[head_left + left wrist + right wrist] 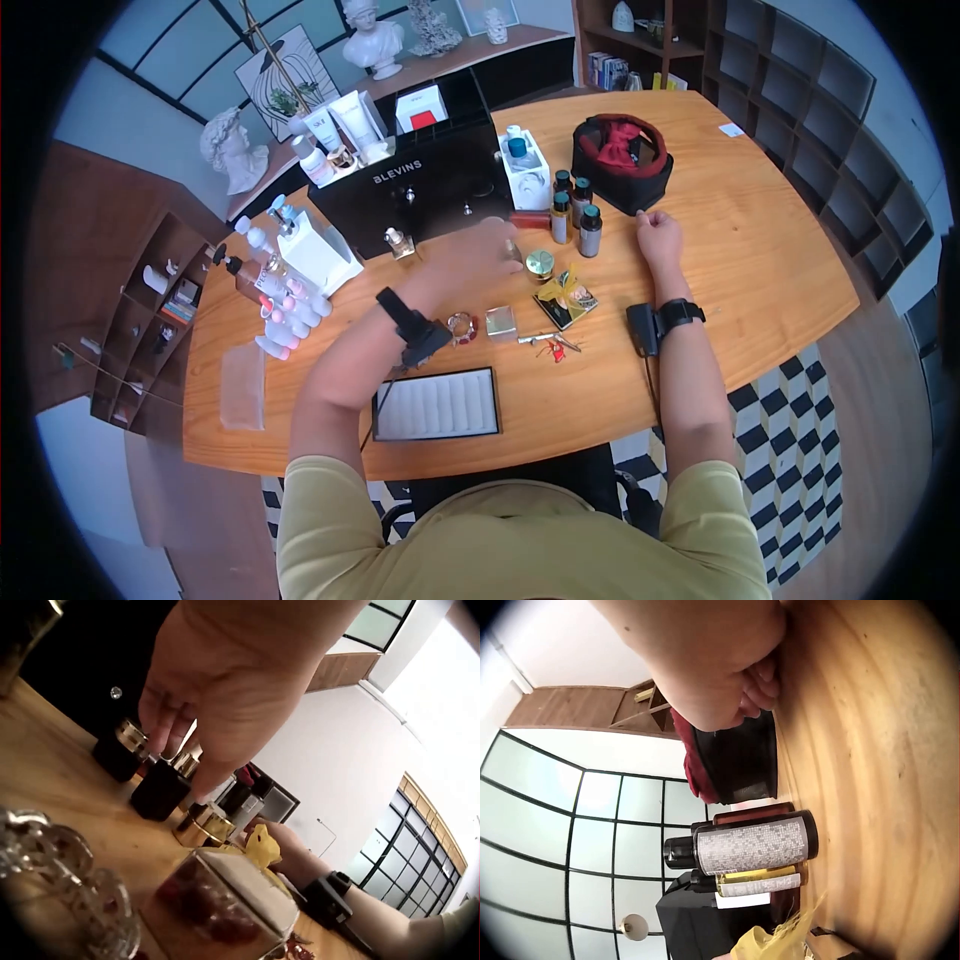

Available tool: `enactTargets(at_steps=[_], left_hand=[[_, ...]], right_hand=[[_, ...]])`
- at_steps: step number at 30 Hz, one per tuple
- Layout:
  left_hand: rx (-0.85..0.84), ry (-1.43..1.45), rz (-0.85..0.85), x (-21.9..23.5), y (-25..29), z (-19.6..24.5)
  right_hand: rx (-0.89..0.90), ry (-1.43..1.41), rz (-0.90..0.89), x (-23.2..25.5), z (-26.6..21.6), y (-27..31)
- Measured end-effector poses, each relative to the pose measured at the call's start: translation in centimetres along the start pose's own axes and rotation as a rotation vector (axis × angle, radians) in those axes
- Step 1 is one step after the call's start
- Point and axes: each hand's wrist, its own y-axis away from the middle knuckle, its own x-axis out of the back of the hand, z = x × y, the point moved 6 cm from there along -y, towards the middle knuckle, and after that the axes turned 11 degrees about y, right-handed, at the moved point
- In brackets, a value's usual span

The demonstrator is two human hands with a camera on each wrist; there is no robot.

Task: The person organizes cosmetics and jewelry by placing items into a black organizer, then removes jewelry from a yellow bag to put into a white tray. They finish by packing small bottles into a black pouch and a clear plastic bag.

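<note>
My left hand (478, 252), blurred in the head view, reaches over the middle of the table. In the left wrist view its thumb and fingers pinch the gold neck of a small dark bottle (161, 791) standing on the wood. Beside that is another small bottle (120, 752) with a gold collar. A round green-topped jar (540, 263) and a patterned yellow-and-black compact (566, 300) sit close to the fingers. My right hand (661, 243) rests on the table, fingers loosely curled around nothing, near several dark bottles (590, 232) with teal caps.
A black cosmetics case (420, 195) stands at the back, beside a white caddy (527, 180) and a black basket (640, 190) with a red bow. In front lie a grey-lined tray (437, 405), a bracelet (462, 327), a clear box (500, 322) and hair clips (540, 338). Pump bottles (290, 310) stand left.
</note>
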Motion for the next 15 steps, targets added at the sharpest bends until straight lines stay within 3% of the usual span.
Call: enactTargets(at_steps=[3,4,10,13,15], left_hand=[[0.06,-0.054,-0.075,-1.2,0.0,-1.0],[0.011,-0.064,-0.041,-1.0,0.3,-0.8],[0.082,-0.025,-0.13,2.4,3.6,1.1],[0.265,-0.025,-0.179,3.7,5.6,0.1],[0.267,-0.017,-0.154,4.0,6.7,-0.5]], right_hand=[[-0.02,0.028,-0.015,0.1,-0.1,0.1],[-0.016,0.042,-0.01,0.2,-0.1,0.1],[-0.027,0.065,-0.005,0.3,-0.6,0.5],[-0.034,0.07,-0.008,0.4,-0.7,0.7],[-0.015,0.07,-0.001,0.2,-0.5,0.4]])
